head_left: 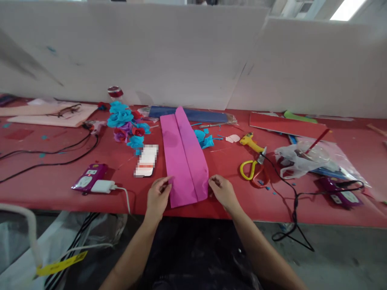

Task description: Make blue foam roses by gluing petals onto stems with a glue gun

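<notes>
A long magenta sheet of crepe paper (179, 161) lies lengthwise in front of me, its right part folded over along a lengthwise line. My left hand (159, 196) pinches its left edge near the bottom corner between thumb and fingers. On the opposite edge, my right hand (223, 192) closes its fingertips on the folded side, which bulges slightly upward. Just left of the paper rests a phone (146, 161) with a blurred screen. Blue paper scraps (207, 139) sit against the paper's right side.
Blue, red and purple paper flowers (121, 117) stand at left, near a glue gun (96, 127) and purple power socket (90, 177). To the right are a yellow glue gun (250, 141), scissors (255, 169), a plastic bag (290, 161) and black cables. A white partition (136, 52) closes the back.
</notes>
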{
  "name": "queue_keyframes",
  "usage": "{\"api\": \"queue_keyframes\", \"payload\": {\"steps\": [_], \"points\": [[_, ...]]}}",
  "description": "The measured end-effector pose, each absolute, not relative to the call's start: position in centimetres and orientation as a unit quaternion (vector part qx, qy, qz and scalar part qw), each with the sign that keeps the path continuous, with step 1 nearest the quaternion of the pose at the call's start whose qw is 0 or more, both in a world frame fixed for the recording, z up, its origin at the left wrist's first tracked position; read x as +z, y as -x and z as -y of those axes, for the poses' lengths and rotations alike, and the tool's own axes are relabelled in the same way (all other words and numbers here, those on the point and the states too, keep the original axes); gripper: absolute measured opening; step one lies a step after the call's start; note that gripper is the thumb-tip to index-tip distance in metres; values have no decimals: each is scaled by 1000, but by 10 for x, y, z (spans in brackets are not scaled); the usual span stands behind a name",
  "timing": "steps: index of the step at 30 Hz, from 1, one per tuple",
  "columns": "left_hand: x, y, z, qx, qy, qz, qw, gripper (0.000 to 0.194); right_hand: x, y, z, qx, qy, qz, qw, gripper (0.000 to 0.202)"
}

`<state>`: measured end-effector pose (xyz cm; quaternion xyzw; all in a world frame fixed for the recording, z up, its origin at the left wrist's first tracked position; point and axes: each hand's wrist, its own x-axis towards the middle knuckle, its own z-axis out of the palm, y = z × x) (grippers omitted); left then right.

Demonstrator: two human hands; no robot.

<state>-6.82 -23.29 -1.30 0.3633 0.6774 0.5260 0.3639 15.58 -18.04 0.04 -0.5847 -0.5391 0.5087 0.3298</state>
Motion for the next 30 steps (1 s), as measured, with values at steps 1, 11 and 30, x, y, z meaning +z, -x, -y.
{"api": "queue_keyframes", "payload": {"steps": [1, 11, 30], "points": [[-14, 68, 233, 519, -380, -683, 346, 33, 2, -157, 180, 495, 585, 552, 328, 15], [-24, 64, 248, 468, -474, -700, 256, 44, 3, -152, 184, 366, 572, 662, 318, 45], [1, 75, 219, 392, -593, -683, 169, 36, 26, -80, 207, 280, 435, 842, 151, 70]]}}
